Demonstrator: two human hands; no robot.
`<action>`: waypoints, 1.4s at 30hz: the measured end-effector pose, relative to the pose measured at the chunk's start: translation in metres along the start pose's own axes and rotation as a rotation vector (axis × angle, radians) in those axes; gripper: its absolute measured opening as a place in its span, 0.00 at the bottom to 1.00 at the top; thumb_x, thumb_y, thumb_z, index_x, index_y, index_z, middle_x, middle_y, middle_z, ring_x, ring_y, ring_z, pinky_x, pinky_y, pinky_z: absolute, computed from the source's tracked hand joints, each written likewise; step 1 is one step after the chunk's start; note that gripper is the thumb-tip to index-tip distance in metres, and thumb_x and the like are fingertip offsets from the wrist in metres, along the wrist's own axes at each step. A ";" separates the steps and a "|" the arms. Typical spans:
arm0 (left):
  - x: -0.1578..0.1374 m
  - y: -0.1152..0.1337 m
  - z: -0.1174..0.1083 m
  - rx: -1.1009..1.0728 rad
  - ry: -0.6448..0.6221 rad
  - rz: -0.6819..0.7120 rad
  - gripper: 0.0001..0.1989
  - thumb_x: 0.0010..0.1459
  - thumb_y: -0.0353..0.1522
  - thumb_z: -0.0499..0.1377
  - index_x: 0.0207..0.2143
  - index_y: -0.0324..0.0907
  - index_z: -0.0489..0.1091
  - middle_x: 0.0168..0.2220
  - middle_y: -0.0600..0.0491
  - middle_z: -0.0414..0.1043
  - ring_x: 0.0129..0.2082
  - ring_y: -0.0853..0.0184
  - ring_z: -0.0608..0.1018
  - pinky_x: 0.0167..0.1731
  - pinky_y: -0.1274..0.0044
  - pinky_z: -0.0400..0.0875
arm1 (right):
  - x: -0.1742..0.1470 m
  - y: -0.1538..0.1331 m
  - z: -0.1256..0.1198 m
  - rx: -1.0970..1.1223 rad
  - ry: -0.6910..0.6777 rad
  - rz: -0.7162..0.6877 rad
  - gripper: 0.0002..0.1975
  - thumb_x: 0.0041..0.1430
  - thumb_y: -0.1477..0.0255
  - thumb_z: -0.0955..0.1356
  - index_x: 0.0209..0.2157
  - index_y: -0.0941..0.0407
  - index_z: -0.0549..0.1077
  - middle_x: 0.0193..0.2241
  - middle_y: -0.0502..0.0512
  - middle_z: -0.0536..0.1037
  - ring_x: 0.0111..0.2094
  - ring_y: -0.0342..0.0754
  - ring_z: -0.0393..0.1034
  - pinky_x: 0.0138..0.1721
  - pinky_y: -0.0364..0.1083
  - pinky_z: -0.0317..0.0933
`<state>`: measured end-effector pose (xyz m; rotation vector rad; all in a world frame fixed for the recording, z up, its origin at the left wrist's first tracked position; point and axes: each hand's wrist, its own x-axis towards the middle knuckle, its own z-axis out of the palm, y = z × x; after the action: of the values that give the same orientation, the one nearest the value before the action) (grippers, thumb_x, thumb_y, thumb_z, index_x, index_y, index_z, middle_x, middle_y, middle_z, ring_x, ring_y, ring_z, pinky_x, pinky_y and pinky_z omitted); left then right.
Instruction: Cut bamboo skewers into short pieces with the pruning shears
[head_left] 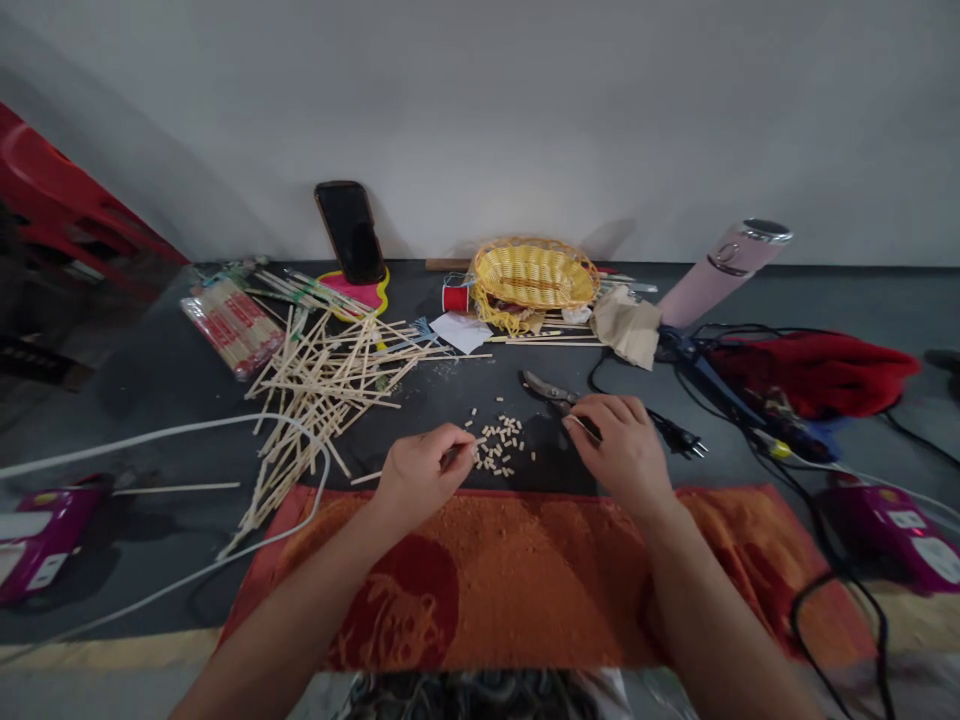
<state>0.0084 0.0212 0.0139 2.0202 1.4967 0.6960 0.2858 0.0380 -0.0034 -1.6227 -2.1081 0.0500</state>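
Small cut pieces of wooden stick (504,440) lie scattered on the dark table between my hands. My left hand (424,470) is closed in a pinch at the left edge of these pieces, with a short pale stick piece (478,440) at its fingertips. To the right, my right hand (622,445) is closed, thumb against fingers; what it pinches is too small to make out. Pruning shears (547,387) lie by the right fingers, blades pointing away to the left, their handles partly hidden by that hand. A heap of long wooden sticks (330,380) spreads to the left.
An orange towel (525,580) covers the near edge. Behind stand a yellow woven basket (534,277), a red thread spool (454,299), a propped phone (351,232) and a pink bottle (716,275). Black cables (787,470) and a red cloth (832,372) lie right; a white cable (187,428) crosses left.
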 end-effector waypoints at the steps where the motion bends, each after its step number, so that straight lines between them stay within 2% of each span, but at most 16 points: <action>1: 0.000 0.000 -0.001 -0.010 -0.008 -0.015 0.08 0.59 0.35 0.55 0.36 0.44 0.73 0.30 0.55 0.78 0.29 0.70 0.78 0.29 0.81 0.67 | 0.000 0.005 -0.003 -0.079 -0.004 0.042 0.09 0.60 0.65 0.66 0.37 0.55 0.74 0.43 0.59 0.75 0.47 0.57 0.64 0.50 0.57 0.59; 3: 0.001 0.001 -0.002 -0.033 -0.015 -0.039 0.08 0.59 0.35 0.55 0.36 0.44 0.74 0.29 0.55 0.78 0.27 0.71 0.77 0.28 0.82 0.67 | -0.002 0.013 -0.005 -0.171 -0.074 0.079 0.11 0.57 0.62 0.69 0.36 0.54 0.74 0.47 0.60 0.73 0.48 0.59 0.62 0.47 0.57 0.60; 6: 0.001 0.000 -0.002 -0.094 -0.016 -0.069 0.10 0.59 0.37 0.55 0.37 0.44 0.74 0.29 0.55 0.78 0.25 0.72 0.76 0.26 0.82 0.67 | -0.005 0.018 -0.001 -0.184 -0.144 0.054 0.10 0.56 0.62 0.69 0.34 0.55 0.73 0.47 0.61 0.72 0.49 0.59 0.62 0.47 0.57 0.60; 10: 0.001 -0.002 -0.004 -0.226 -0.004 -0.089 0.10 0.59 0.37 0.56 0.36 0.43 0.75 0.30 0.54 0.79 0.26 0.72 0.76 0.27 0.82 0.67 | -0.003 0.017 0.005 -0.075 -0.096 0.046 0.08 0.58 0.67 0.67 0.27 0.55 0.70 0.47 0.60 0.73 0.49 0.56 0.65 0.49 0.55 0.60; 14: 0.001 -0.001 -0.006 -0.324 0.013 -0.090 0.09 0.59 0.36 0.57 0.35 0.42 0.74 0.29 0.54 0.79 0.25 0.72 0.76 0.25 0.82 0.66 | 0.003 0.012 0.001 0.226 0.067 0.189 0.09 0.59 0.66 0.66 0.27 0.55 0.69 0.47 0.61 0.71 0.45 0.52 0.68 0.43 0.50 0.63; 16: 0.001 0.001 -0.008 -0.354 0.010 -0.097 0.08 0.58 0.35 0.57 0.34 0.42 0.74 0.29 0.54 0.79 0.25 0.73 0.76 0.24 0.83 0.66 | 0.004 0.009 -0.004 0.431 0.123 0.294 0.10 0.58 0.63 0.66 0.30 0.56 0.70 0.46 0.61 0.72 0.43 0.51 0.69 0.38 0.47 0.64; 18: 0.002 0.003 -0.009 -0.381 0.012 -0.097 0.08 0.58 0.35 0.57 0.33 0.41 0.74 0.29 0.54 0.79 0.25 0.73 0.76 0.24 0.83 0.66 | 0.004 0.005 -0.009 0.678 0.064 0.402 0.13 0.58 0.62 0.67 0.39 0.56 0.71 0.39 0.59 0.75 0.37 0.49 0.71 0.31 0.45 0.64; 20: 0.001 0.005 -0.011 -0.417 0.015 -0.100 0.08 0.58 0.34 0.57 0.33 0.41 0.74 0.29 0.53 0.79 0.25 0.73 0.76 0.24 0.83 0.66 | 0.002 -0.001 -0.014 0.900 -0.088 0.472 0.18 0.58 0.63 0.66 0.49 0.55 0.67 0.33 0.54 0.76 0.30 0.46 0.70 0.26 0.43 0.62; 21: 0.001 0.007 -0.013 -0.438 0.016 -0.105 0.08 0.59 0.34 0.57 0.33 0.41 0.74 0.29 0.53 0.79 0.25 0.73 0.76 0.24 0.83 0.66 | 0.001 -0.005 -0.016 0.964 -0.141 0.473 0.19 0.59 0.64 0.66 0.51 0.54 0.66 0.34 0.54 0.76 0.28 0.45 0.70 0.25 0.43 0.62; 23: 0.001 0.009 -0.015 -0.484 0.027 -0.111 0.08 0.59 0.34 0.57 0.34 0.40 0.73 0.30 0.52 0.79 0.24 0.73 0.75 0.23 0.83 0.65 | -0.001 -0.014 -0.017 0.960 -0.143 0.390 0.16 0.58 0.68 0.66 0.49 0.53 0.66 0.42 0.57 0.74 0.31 0.45 0.72 0.29 0.44 0.66; 25: 0.000 0.011 -0.018 -0.529 0.052 -0.113 0.08 0.60 0.35 0.57 0.34 0.40 0.73 0.30 0.52 0.79 0.22 0.74 0.73 0.21 0.83 0.63 | -0.004 -0.023 -0.014 0.797 -0.079 0.217 0.13 0.56 0.72 0.65 0.45 0.53 0.68 0.52 0.59 0.69 0.44 0.49 0.71 0.41 0.48 0.68; 27: -0.001 0.011 -0.019 -0.568 0.078 -0.120 0.09 0.59 0.36 0.58 0.34 0.40 0.73 0.30 0.52 0.79 0.21 0.74 0.71 0.20 0.83 0.62 | -0.008 -0.030 -0.009 0.589 -0.052 0.025 0.14 0.54 0.77 0.64 0.44 0.54 0.69 0.58 0.61 0.61 0.56 0.54 0.62 0.52 0.52 0.63; 30: -0.002 0.011 -0.019 -0.619 0.109 -0.137 0.10 0.59 0.37 0.59 0.34 0.39 0.72 0.30 0.51 0.79 0.22 0.73 0.73 0.22 0.83 0.64 | -0.013 -0.039 0.000 0.366 -0.086 -0.179 0.19 0.50 0.81 0.62 0.46 0.57 0.68 0.64 0.64 0.50 0.62 0.57 0.52 0.57 0.57 0.58; 32: -0.002 0.010 -0.019 -0.650 0.125 -0.140 0.10 0.59 0.37 0.59 0.35 0.38 0.72 0.30 0.50 0.79 0.25 0.72 0.75 0.24 0.82 0.66 | -0.015 -0.043 0.004 0.276 -0.121 -0.265 0.22 0.48 0.82 0.62 0.47 0.57 0.67 0.65 0.66 0.49 0.64 0.60 0.49 0.56 0.60 0.57; 38: -0.003 0.010 -0.017 -0.685 0.117 -0.096 0.09 0.59 0.36 0.58 0.35 0.39 0.73 0.30 0.51 0.79 0.31 0.68 0.79 0.33 0.78 0.71 | -0.018 -0.050 0.005 0.157 -0.178 -0.319 0.25 0.46 0.83 0.62 0.49 0.59 0.66 0.64 0.71 0.48 0.64 0.62 0.48 0.54 0.61 0.58; 42: -0.003 0.010 -0.015 -0.611 0.087 -0.094 0.09 0.59 0.37 0.58 0.33 0.40 0.74 0.29 0.52 0.78 0.29 0.68 0.77 0.31 0.78 0.71 | -0.019 -0.052 0.007 0.152 -0.183 -0.322 0.26 0.45 0.83 0.62 0.49 0.59 0.66 0.64 0.70 0.49 0.64 0.62 0.48 0.54 0.61 0.57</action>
<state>0.0042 0.0175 0.0317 1.4633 1.2174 1.0593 0.2393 0.0070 -0.0003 -1.2166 -2.4153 0.2543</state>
